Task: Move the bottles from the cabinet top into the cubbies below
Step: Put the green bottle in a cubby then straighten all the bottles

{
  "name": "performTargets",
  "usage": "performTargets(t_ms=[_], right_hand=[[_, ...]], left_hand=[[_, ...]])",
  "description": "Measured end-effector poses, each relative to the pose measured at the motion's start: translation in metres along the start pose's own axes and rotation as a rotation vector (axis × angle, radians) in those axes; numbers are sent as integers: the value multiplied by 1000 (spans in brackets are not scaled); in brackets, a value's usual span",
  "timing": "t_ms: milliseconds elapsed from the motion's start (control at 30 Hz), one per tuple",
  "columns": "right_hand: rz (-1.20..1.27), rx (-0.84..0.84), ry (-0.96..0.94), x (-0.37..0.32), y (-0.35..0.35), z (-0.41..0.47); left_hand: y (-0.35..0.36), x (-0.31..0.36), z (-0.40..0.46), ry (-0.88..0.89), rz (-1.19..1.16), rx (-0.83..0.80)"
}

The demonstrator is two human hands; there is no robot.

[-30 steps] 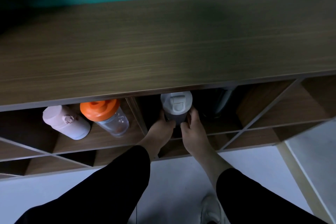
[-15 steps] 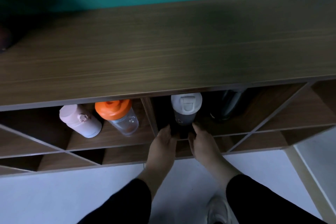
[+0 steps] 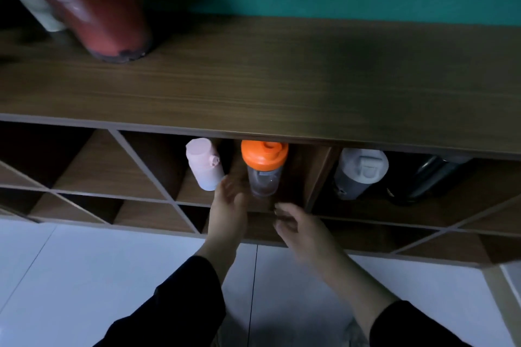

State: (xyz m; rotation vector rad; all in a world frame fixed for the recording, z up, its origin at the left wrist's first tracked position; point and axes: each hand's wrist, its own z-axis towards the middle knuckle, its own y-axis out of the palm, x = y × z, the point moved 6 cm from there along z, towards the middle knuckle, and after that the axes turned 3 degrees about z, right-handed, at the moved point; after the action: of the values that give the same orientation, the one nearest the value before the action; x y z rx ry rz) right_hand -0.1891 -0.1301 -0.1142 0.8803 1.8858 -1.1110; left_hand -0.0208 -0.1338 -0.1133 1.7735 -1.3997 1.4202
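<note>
A pink bottle [image 3: 202,164] and a clear bottle with an orange lid [image 3: 264,167] stand together in one cubby under the wooden cabinet top [image 3: 282,87]. In the cubby to the right stand a grey bottle with a white flip lid [image 3: 359,173] and a black bottle [image 3: 425,177]. My left hand [image 3: 229,207] is open in front of the pink and orange-lidded bottles, holding nothing. My right hand [image 3: 300,229] is open lower down, at the cubby's front edge, also holding nothing.
A red plant pot [image 3: 97,13] with green leaves stands at the back left of the cabinet top, with a white object [image 3: 36,7] behind it. Diagonal dividers form more cubbies [image 3: 93,175] to the left and below. White floor tiles [image 3: 84,276] lie underneath.
Both hands let go of the grey bottle, which stays in its cubby, and moved left in front of the orange-lidded bottle. The view swung left, bringing the plant pot into sight.
</note>
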Motion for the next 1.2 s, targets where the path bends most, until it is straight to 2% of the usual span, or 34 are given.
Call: performTargets(t_ms=[100,267,333,467,500,700,833,1033,1200], right_hand=[[115,95,6,-11,10,15],[132,205,44,-9,12,48],[182,194,22,-10,13,63],[527,110,9,-11,15,79],[538,94,13,-13,16,79],[256,138,-35,-2,23,74],[231,171,-43,-2,24,73],[168,148,-50,1,25,72],[118,150,93,8,26,70]], left_hand=[[6,-1,10,-21,-36,-84],[20,1,19,-33,-106,-149],[28,2,20,5,-122,-177],[37,9,23,74,-141,-236],[38,11,24,88,-150,-241],[38,6,43,57,-108,-279],[40,10,49,58,-115,-312],[41,-1,51,82,-84,-268],[35,1,45,79,-40,-231]])
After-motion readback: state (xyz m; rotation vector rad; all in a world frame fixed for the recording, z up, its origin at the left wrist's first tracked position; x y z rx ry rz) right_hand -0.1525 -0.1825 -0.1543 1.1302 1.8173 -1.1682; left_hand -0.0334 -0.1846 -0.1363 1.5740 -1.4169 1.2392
